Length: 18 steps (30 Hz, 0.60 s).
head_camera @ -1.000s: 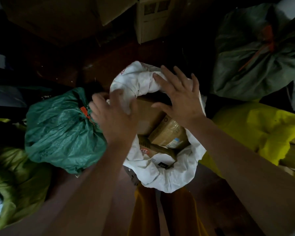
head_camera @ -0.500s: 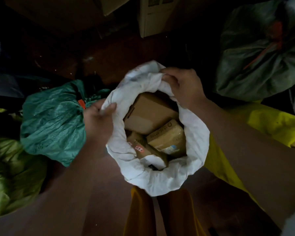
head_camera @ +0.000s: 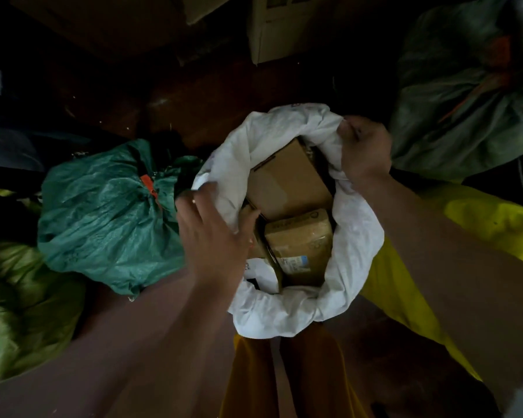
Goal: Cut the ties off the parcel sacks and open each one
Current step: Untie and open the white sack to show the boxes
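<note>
The white parcel sack [head_camera: 354, 236] stands open in front of me, its rim rolled outward. Inside lie a plain cardboard box [head_camera: 287, 179], a taped brown parcel [head_camera: 299, 242] and a white-labelled packet [head_camera: 258, 273]. My right hand [head_camera: 364, 149] grips the far right rim in a fist. My left hand [head_camera: 212, 233] lies across the left rim, fingers stretched out on the outside and thumb inside the mouth. A teal sack [head_camera: 103, 221] at left is still closed by an orange tie [head_camera: 148, 184]. A dark green sack [head_camera: 465, 122] at top right also carries an orange tie [head_camera: 500, 52].
A yellow sack [head_camera: 483, 218] lies to the right of the white one and an olive-green sack [head_camera: 21, 297] at the lower left. Boxes [head_camera: 272, 28] stand in the dark at the back. My yellow trouser legs [head_camera: 311, 375] are below the sack. The floor is dark wood.
Both hands went from resting on the sack's top to pulling its mouth wide. The left hand has since slid down the left rim and its fingers have straightened.
</note>
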### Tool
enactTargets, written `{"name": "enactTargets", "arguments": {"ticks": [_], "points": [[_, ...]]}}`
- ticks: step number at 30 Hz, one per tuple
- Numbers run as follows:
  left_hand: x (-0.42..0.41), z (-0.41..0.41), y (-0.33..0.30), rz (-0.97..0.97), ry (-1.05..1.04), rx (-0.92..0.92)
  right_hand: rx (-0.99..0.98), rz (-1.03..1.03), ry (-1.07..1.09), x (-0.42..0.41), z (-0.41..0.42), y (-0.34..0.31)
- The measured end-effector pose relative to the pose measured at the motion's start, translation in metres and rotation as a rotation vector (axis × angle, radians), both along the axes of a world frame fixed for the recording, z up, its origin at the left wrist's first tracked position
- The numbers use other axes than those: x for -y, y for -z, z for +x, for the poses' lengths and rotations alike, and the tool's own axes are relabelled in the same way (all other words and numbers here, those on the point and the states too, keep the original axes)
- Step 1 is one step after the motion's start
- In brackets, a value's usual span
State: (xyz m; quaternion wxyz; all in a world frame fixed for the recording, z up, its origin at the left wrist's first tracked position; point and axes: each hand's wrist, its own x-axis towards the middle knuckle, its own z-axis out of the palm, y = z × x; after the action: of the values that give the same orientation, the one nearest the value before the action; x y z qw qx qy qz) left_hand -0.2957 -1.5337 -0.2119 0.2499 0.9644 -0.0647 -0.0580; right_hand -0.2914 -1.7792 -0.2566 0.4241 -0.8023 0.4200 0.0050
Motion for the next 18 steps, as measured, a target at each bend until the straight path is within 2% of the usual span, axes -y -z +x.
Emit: {"name": "enactTargets", "arguments": {"ticks": [3,6,10,12,14,15,17,18], "points": [[-0.005,-0.004,0.008,-0.152,-0.110,-0.098,0.000,0.008,-0.012,0.002,0.000,0.002],[-0.013,0.029,0.012,-0.309,-0.224,-0.166,0.009,-0.041,0.044,0.005,-0.001,0.002],[-0.018,0.072,0.004,-0.634,-0.212,-0.485,0.008,-0.123,0.136,0.016,-0.005,-0.002],[-0.010,0.079,0.003,-0.597,-0.187,-0.504,-0.060,-0.162,0.130,0.017,-0.009,-0.003],[0.000,0.082,0.003,-0.535,-0.158,-0.485,-0.137,-0.334,0.036,0.011,-0.008,-0.009],[0.005,0.084,0.003,-0.528,-0.144,-0.491,-0.072,-0.433,-0.037,0.004,-0.006,-0.015],[0.012,0.088,0.005,-0.524,-0.118,-0.502,0.233,-0.501,-0.271,-0.018,0.007,-0.027],[0.014,0.091,0.005,-0.515,-0.108,-0.507,0.334,-0.512,-0.459,-0.030,0.013,-0.030]]}}
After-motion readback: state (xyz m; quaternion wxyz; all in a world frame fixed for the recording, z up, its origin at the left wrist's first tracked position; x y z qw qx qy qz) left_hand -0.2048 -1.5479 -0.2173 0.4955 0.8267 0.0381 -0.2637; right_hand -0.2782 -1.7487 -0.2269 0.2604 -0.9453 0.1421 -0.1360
